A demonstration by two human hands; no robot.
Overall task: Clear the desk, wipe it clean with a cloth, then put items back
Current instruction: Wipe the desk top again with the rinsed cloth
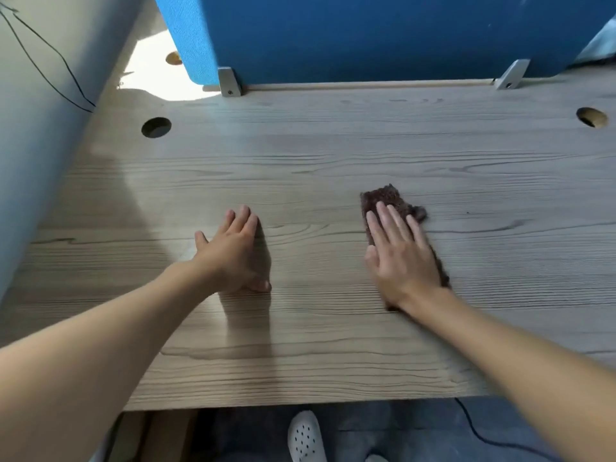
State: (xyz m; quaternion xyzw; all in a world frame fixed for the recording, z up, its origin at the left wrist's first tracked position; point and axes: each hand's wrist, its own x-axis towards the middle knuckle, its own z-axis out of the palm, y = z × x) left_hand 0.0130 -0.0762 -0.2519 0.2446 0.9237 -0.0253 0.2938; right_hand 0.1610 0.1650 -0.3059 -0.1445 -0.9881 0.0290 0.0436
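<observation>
A light wood-grain desk (333, 155) fills the view. A dark brown cloth (386, 198) lies flat on it right of centre. My right hand (400, 255) presses down on the cloth with straight fingers, covering most of it; only the far end and the right edge show. My left hand (233, 251) rests flat on the bare desk to the left, fingers straight and together, about a hand's width from the cloth.
A blue fabric divider (366, 35) stands along the desk's far edge on two grey brackets. Round cable holes sit at far left (156, 127) and far right (591, 117). A pale wall (40, 128) borders the left. A white shoe (305, 436) shows below the front edge.
</observation>
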